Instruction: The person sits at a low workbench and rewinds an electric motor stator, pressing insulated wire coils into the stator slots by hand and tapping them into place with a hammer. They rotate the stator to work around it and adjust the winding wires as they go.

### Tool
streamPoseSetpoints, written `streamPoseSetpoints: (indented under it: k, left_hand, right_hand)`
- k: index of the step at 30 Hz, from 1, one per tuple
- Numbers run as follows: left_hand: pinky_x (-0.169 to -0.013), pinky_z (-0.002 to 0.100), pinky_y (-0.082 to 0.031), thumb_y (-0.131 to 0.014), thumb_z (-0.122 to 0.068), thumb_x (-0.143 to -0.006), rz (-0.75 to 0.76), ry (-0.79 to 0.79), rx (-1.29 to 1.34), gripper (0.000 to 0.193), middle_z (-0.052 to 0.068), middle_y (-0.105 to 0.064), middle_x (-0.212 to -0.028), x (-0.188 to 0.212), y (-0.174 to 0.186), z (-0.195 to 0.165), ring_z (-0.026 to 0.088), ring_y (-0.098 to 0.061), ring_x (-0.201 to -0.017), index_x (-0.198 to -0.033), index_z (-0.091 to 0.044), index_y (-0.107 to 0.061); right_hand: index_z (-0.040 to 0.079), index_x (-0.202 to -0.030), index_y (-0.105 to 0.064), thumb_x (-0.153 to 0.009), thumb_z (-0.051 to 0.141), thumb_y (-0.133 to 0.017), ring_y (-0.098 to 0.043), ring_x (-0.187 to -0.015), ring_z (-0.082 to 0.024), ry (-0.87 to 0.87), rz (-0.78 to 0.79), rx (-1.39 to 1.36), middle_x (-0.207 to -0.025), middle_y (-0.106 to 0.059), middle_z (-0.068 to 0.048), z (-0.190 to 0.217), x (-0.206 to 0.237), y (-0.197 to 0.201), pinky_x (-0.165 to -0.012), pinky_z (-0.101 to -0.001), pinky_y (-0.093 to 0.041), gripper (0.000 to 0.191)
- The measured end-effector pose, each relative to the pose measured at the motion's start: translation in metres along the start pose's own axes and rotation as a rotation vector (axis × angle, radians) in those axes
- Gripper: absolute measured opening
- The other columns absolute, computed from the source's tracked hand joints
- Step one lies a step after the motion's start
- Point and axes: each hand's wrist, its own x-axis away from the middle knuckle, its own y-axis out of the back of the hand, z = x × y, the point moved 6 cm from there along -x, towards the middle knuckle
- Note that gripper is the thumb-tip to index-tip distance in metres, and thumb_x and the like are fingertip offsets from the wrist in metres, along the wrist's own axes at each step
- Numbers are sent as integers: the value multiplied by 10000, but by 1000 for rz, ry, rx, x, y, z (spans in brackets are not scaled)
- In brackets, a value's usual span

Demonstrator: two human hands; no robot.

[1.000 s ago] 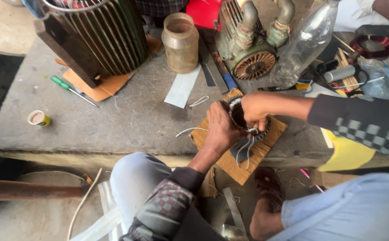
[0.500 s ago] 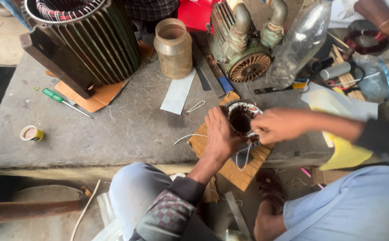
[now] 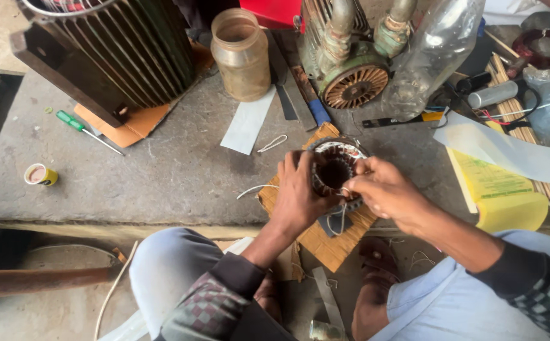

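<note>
**A:** So what's in the hands here?

**B:** A small round motor stator with copper windings and a dark bore (image 3: 334,170), sitting on a woven tan mat (image 3: 325,237) at the near edge of the grey stone slab (image 3: 161,170). The left hand (image 3: 300,196) is curled around its left side, gripping it. The right hand (image 3: 382,192) has its fingers pinched together at the stator's right rim, on a thin wire I think, too small to tell.

**A:** Other stuff around?

**B:** A big ribbed dark motor housing (image 3: 111,50), a murky plastic jar (image 3: 241,53) and a green-handled screwdriver (image 3: 82,129) further back.
</note>
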Motion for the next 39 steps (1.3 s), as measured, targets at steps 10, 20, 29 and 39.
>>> streamPoseSetpoints:
  k: [10,20,29,39]
  left_hand:
    - [-1068,466,-369,-891,-189,-614,42,-192,-128,315,94,-661,-1180,5,-5,-18,344,-504,-1198,-918,-160,-817]
    - [-1149,480,-294,-874,-231,-693,100,-216,-111,245,53,-735,-939,6,-9,-17,276,-616,-1107,-913,-147,-803]
    - [-1101,487,-292,-887,-270,-710,68,-258,-147,239,70,-747,-921,6,-12,-17,328,-579,-1146,-863,-115,-787]
    - [-1154,475,-322,-836,-220,-735,125,-266,-163,145,38,-764,-877,3,-20,-14,294,-648,-1068,-833,-131,-778]
  right_hand:
    - [47,-953,-683,-908,233,-737,-695,-702,-153,450,-138,858,-809,-753,-50,1,29,0,-617,-356,-560,199]
    - [-32,-969,-715,-948,186,-726,-643,-735,-166,225,287,2,-818,-704,-74,-17,15,5,-665,-333,-509,219]
    - [-1,-974,-757,-979,209,-649,-682,-846,-139,397,127,479,-880,-738,-37,-27,1,-2,-764,-304,-527,237]
    - [-12,-981,-680,-1021,238,-628,-634,-640,-101,384,311,-43,-758,-636,9,1,28,2,-588,-272,-517,258]
